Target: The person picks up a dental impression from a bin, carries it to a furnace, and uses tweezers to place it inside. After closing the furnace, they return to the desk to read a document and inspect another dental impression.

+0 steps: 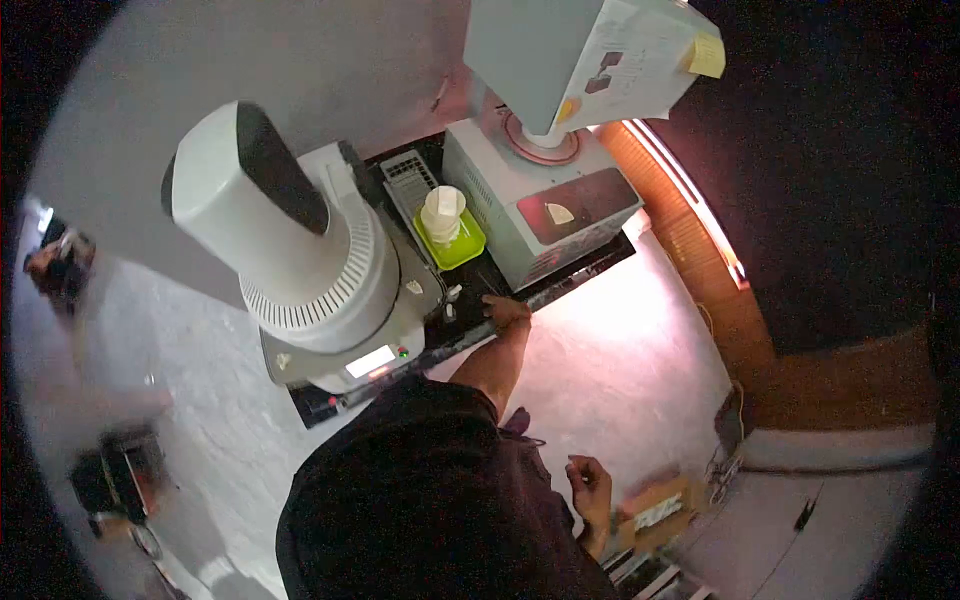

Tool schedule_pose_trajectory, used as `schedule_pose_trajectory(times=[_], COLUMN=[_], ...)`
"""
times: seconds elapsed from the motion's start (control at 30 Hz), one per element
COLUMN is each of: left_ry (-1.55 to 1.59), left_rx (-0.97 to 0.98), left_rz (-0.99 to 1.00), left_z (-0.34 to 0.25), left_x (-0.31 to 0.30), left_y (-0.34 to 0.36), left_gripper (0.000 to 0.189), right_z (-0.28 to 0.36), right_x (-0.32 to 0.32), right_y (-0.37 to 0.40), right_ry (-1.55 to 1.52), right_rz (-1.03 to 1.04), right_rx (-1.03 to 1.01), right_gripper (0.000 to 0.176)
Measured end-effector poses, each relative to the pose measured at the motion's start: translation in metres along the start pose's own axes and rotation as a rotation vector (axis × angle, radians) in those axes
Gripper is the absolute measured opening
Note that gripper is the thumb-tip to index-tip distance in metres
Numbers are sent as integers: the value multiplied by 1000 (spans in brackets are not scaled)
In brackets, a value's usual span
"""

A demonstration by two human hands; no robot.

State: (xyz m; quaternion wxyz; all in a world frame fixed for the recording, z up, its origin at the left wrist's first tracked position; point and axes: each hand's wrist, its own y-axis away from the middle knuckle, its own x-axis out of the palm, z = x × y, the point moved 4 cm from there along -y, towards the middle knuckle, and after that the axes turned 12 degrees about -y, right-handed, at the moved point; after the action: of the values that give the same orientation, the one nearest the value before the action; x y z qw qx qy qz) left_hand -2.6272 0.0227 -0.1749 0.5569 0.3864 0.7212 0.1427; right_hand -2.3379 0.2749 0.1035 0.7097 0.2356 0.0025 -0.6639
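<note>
My left hand (507, 311) reaches over the front edge of a black counter (580, 284), its fingers laid on the surface and nothing visible in them. Just left of it lie small white pieces (453, 296). Beyond it, a bright green tray (465, 249) carries white round containers (442, 212), stacked beside a keypad (407, 172). My right hand (590, 489) hangs low beside my dark shirt, its fingers loosely bent, with no object visible in it and touching nothing.
A large white machine (290, 250) with a small lit display (371, 361) stands left on the counter. At the right is a grey box-shaped machine (545, 205) under a paper-covered housing (635, 65). A cardboard box (657, 513) sits at lower right; cables lie near it.
</note>
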Motion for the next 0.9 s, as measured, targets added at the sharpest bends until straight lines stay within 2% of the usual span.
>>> schedule_pose_trajectory(times=[0.03,0.1,0.2,0.23,0.27,0.3,0.4,0.43,0.53,0.63,0.73,0.77,0.83,0.9], left_ry=[-388,-632,-235,-113,5,-51,-95,-22,-173,42,656,704,803,688], left_rx=[120,192,48,7,-28,30,67,77,161,346,219,278,397,568], left_rz=[-81,-167,-200,-207,-214,-195,-189,-196,-155,-211,297,335,405,418], left_z=[6,-11,-10,-4,2,-1,8,12,30,49,65,66,66,51], left_x=[42,57,7,-14,-33,-64,-52,-62,-15,-18,-35,-44,-63,-88], left_y=[-30,-44,-21,2,26,61,54,66,20,56,114,136,179,218], left_gripper=[65,60,54,52,50,47,44,43,37,32,20,19,19,20], right_z=[-1,6,9,12,23,26,46,49,46,42,61,60,73,76], right_x=[-17,-52,-108,-124,-135,-147,-158,-161,-148,-122,-84,-75,-59,-45], right_y=[-16,-52,-103,-119,-130,-143,-174,-178,-195,-205,-202,-204,-207,-210], right_ry=[32,119,293,251,326,341,383,402,340,291,354,407,356,291], right_rz=[31,80,161,182,188,219,289,307,402,553,665,738,819,852], right_rx=[-9,-70,-261,-207,-292,-330,-348,-333,-320,-353,-282,-321,-272,-217], right_gripper=[20,19,17,17,16,16,13,13,14,17,21,24,25,28])
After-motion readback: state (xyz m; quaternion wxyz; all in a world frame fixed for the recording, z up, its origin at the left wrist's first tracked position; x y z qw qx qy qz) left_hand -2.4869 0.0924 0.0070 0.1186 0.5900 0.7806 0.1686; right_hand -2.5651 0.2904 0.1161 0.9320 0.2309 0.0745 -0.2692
